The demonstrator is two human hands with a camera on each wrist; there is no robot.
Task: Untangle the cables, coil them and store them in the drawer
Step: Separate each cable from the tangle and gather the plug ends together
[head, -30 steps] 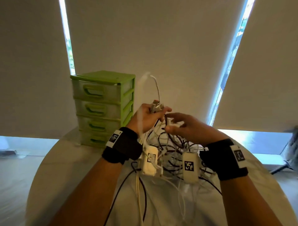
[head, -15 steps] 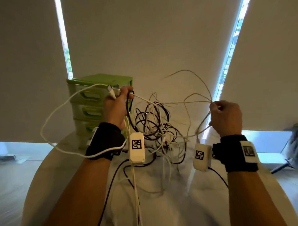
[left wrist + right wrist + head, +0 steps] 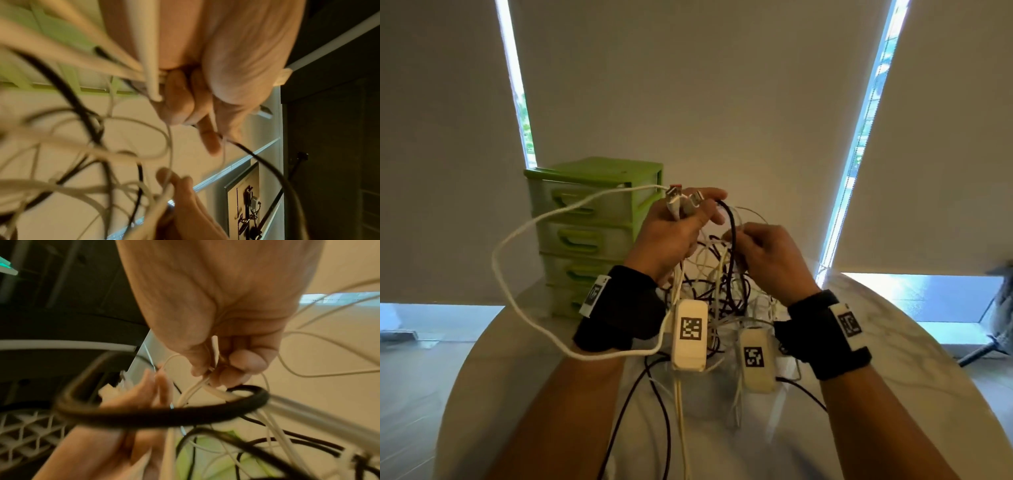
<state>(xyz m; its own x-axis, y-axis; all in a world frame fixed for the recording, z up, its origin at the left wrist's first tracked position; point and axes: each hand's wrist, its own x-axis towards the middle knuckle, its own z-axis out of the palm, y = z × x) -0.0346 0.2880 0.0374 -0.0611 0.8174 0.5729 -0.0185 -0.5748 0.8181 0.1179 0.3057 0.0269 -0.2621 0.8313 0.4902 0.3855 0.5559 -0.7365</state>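
Both hands are raised above a round pale worktop [image 3: 893,342] with the cables [image 3: 722,281] bunched between them, a tangle of white and black strands hanging down to the surface. The left hand [image 3: 671,236] has its fingers [image 3: 179,104] curled round several white leads and plug ends [image 3: 681,202], with one finger held out straighter. A thick white cable [image 3: 517,240] loops out from that grip to the left and back under the wrist. The right hand [image 3: 767,257] pinches thin white strands between thumb and fingertips [image 3: 244,361]; a black cable [image 3: 729,240] arches from the left hand down past it.

A green drawer unit [image 3: 592,233] with four drawers, all pushed in, stands at the back left of the worktop, just behind the left hand and partly hidden by it and the white loop. Each wrist carries a black band [image 3: 626,308] and a small white box [image 3: 690,335] with a printed square code. Behind are pale roller blinds [image 3: 688,85] with bright slits of daylight between them.
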